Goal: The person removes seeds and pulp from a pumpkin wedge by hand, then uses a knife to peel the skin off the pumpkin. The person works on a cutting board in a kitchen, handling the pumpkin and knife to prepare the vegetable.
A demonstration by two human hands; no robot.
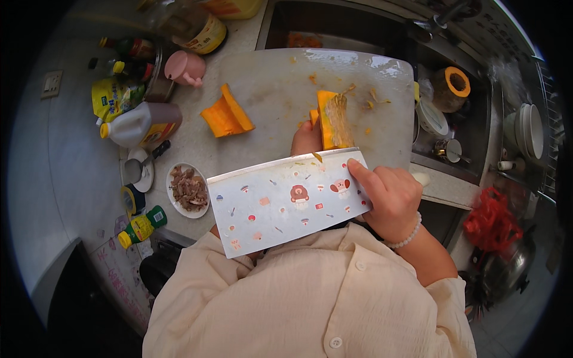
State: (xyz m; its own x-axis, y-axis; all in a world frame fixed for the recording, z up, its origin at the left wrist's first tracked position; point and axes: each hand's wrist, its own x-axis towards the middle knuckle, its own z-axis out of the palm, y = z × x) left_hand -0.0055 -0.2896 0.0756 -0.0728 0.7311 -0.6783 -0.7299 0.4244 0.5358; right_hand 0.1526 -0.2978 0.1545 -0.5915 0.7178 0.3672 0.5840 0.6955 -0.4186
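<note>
My right hand (pixel 391 203) grips a broad cleaver (pixel 286 203) with cartoon prints on its blade; the handle is hidden in the fist. The blade lies across in front of my body, its edge turned towards the cutting board. Behind it, my left hand (pixel 307 139) holds an orange pumpkin chunk (pixel 336 120), with the rough rind on its right side. Most of that hand is covered by the blade. Another curved pumpkin chunk (pixel 228 112) rests on the left of the white cutting board (pixel 273 71). Small pumpkin scraps (pixel 372 100) are strewn over the board.
Left of the board are a plate of chopped meat (pixel 189 190), a pink cup (pixel 184 67), a plastic jug (pixel 141 123) and several bottles. A sink (pixel 340 33) lies beyond. At right, a hollowed pumpkin piece (pixel 451 89) and a bowl (pixel 432 117) sit in another basin.
</note>
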